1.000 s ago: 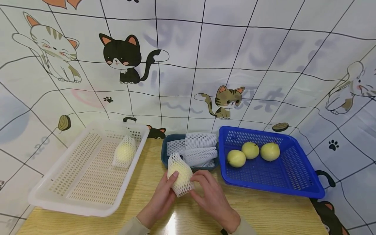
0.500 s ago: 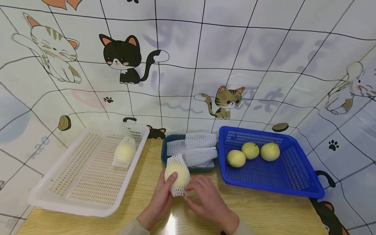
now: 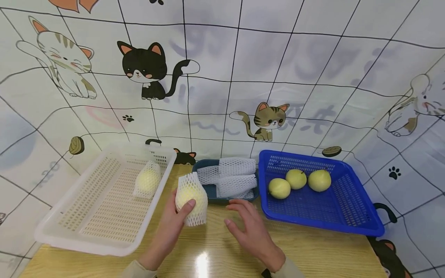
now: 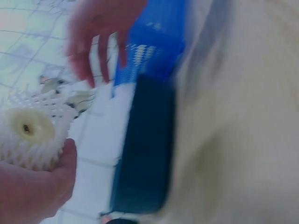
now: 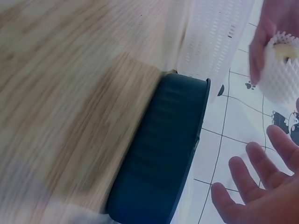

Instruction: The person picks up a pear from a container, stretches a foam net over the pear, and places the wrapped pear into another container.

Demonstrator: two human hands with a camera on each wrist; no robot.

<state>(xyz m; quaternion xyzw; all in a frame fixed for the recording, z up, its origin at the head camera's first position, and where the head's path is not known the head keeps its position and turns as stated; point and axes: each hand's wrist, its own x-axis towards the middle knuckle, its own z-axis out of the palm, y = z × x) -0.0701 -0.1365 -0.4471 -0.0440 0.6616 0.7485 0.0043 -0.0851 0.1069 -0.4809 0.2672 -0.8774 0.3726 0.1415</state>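
My left hand (image 3: 169,224) holds a pale yellow pear (image 3: 191,195) in a white foam net sleeve, its thumb across the front. In the left wrist view the bare end of the pear (image 4: 32,126) shows through the sleeve's opening. My right hand (image 3: 248,227) is apart from it, fingers spread and holding nothing, in front of the dark teal tray (image 3: 213,196). Several flat foam net sleeves (image 3: 237,185) lie in that tray. Another pear in a net sleeve (image 3: 148,180) lies in the white basket (image 3: 104,249) at left.
A blue basket (image 3: 323,226) at right contains three bare pears (image 3: 320,180). All the containers stand on a wooden table (image 3: 222,251), against a wall covering (image 3: 208,96) printed with cats. The white basket's right rim is close beside my left hand.
My left hand has moved left with the sleeved pear, toward the white basket. My right hand has let go of the sleeve's lower end and its fingers have spread.
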